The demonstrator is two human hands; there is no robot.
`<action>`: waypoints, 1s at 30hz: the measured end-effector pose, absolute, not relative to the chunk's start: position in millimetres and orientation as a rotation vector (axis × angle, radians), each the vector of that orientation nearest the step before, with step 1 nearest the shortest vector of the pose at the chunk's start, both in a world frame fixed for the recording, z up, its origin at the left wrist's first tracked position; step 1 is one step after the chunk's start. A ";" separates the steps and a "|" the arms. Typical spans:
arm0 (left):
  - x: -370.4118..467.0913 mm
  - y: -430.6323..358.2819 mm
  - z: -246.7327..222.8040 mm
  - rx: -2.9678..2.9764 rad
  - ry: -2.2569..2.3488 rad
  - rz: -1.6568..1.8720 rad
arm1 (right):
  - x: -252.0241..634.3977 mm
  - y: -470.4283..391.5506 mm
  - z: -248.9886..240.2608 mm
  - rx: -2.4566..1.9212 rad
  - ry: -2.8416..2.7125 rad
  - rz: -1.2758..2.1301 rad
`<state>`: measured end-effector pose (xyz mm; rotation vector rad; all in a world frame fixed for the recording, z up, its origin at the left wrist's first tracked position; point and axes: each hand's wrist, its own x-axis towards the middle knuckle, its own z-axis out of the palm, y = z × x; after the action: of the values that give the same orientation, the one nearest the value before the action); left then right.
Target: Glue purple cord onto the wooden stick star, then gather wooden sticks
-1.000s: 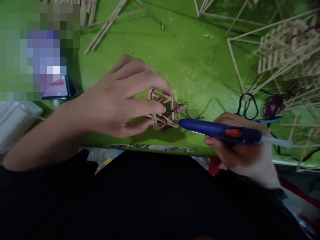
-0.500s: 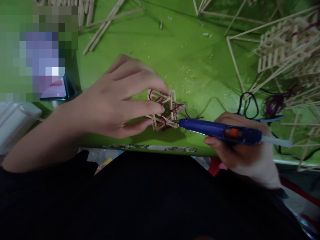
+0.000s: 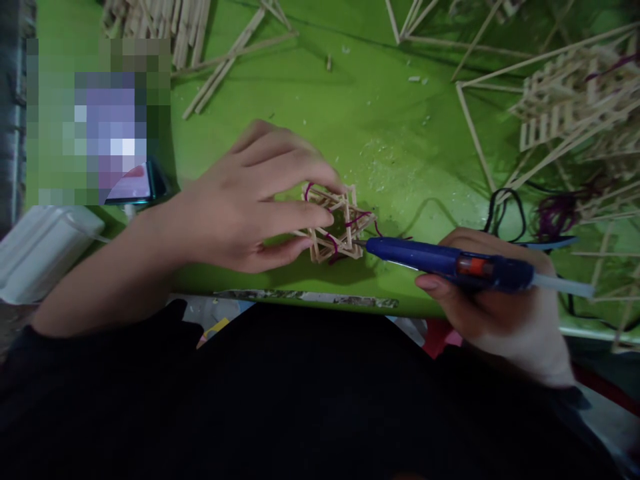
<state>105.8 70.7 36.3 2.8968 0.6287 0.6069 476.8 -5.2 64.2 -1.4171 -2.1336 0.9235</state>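
A small frame of thin wooden sticks (image 3: 350, 230) with purple string wound on it rests on the green table (image 3: 390, 120). My left hand (image 3: 265, 200) reaches over it from the left, its thumb and fingers pressed on the frame's near, left and far parts. In my right hand (image 3: 480, 293) is a blue glue gun (image 3: 425, 253), with a pale glue stick poking out of its back. The gun's tip points left and meets the frame's lower right corner. Most of the right fingers are hidden under the gun.
At the right lie larger stick structures (image 3: 555, 100), dark cord and a purple string bundle (image 3: 557, 210). Loose sticks (image 3: 185, 33) are at the upper left. A phone (image 3: 137, 183) and a white object (image 3: 47, 250) lie at the left.
The whole view has shifted slightly, so things appear a little further right. Both hands, the gun and the stick frame keep nearly the same places relative to one another.
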 end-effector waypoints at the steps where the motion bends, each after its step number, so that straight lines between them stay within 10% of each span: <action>1: 105.9 70.7 36.4 2.896 0.610 0.624 | 476.7 -5.3 64.2 -1.426 -2.132 0.924; 30: 107.8 71.8 35.4 2.890 0.644 0.617 | 473.8 -3.7 62.6 -1.419 -2.149 0.872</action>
<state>107.8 71.8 35.4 2.8903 0.6438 0.6170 473.8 -3.7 62.6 -1.4192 -2.1492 0.8717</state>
